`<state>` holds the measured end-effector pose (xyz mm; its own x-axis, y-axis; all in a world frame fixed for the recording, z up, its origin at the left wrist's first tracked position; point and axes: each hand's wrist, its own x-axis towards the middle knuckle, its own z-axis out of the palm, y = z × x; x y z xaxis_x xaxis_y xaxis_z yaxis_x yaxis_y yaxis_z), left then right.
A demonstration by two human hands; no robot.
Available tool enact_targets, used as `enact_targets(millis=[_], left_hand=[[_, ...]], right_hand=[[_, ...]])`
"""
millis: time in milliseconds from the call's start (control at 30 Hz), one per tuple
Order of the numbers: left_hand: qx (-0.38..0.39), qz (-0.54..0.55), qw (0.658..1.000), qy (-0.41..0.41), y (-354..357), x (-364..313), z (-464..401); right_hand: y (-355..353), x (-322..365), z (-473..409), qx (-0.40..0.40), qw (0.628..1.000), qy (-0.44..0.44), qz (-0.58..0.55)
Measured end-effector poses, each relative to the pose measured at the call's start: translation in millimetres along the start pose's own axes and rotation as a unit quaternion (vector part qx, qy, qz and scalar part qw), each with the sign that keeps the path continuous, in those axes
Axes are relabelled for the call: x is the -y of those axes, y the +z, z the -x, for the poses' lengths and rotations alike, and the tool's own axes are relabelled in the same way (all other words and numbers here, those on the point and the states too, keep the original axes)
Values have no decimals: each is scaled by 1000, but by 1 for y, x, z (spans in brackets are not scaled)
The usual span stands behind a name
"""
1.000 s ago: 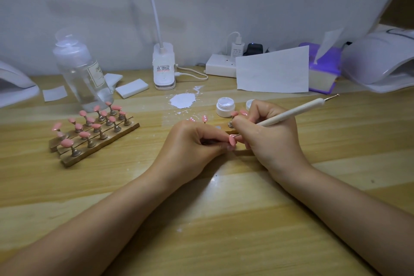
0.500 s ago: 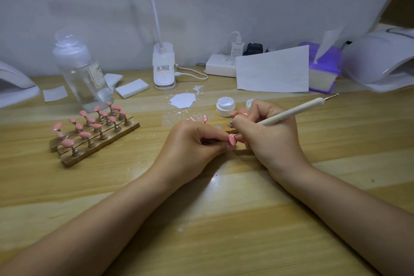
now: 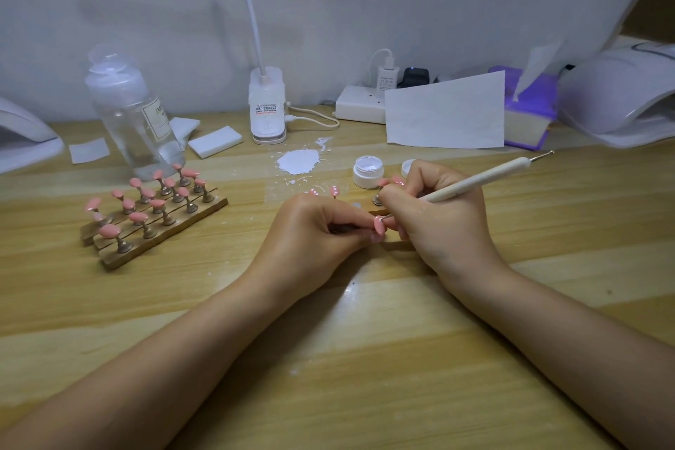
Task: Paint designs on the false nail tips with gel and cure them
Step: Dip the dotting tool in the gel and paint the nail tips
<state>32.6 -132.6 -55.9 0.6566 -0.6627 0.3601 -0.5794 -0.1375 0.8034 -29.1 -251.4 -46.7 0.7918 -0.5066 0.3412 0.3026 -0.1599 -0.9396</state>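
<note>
At the table's middle my left hand (image 3: 310,234) pinches the stem of a pink nail tip (image 3: 379,224). My right hand (image 3: 438,219) grips a white dotting pen (image 3: 475,181), and its lower tip touches the top of that nail tip. An open white gel jar (image 3: 368,170) stands just behind my right hand, its lid (image 3: 407,167) beside it. Two pink tips with white dots (image 3: 334,190) stand behind my left hand. More pink tips on stands (image 3: 381,183) peek out by my right hand's knuckles. A wooden rack with several pink tips (image 3: 153,212) sits at the left.
A blob of white gel (image 3: 297,161) lies on the table behind the hands. A clear bottle (image 3: 133,117) and white pads (image 3: 215,141) stand at the back left, a lamp base (image 3: 267,106) at the back centre. A curing lamp (image 3: 621,91) sits at the far right, another (image 3: 25,142) at the far left.
Almost nothing has moved. Both hands stay together at the nail tip, with only a tiny shift of the pen's tip on it.
</note>
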Motion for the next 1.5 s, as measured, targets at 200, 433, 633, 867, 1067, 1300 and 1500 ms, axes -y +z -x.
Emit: enact_targets(millis=[200,433,633,867,1067,1300,1500], left_hand=[[2,-3,1000,0,0,1,0],[1,-6,1000,7,1,4,-1],[-1,-6,1000,5,0,2,0],[1,-7,1000,0,0,0,0],[-1,-12,1000,1,0,0,0],[1,-17,1000,3,1,2,0],[2,-15,1000,1,0,1,0]], right_hand=[[1,1,0,6,1000,-2,0],[0,0,1,3,1000,-1,6],[0,1,1,8,1000,0,5],[0,1,1,10,1000,-1,6],[0,1,1,9,1000,0,4],[0,0,0,2,1000,-1,5],[0,-1,0,1,1000,-6,8]])
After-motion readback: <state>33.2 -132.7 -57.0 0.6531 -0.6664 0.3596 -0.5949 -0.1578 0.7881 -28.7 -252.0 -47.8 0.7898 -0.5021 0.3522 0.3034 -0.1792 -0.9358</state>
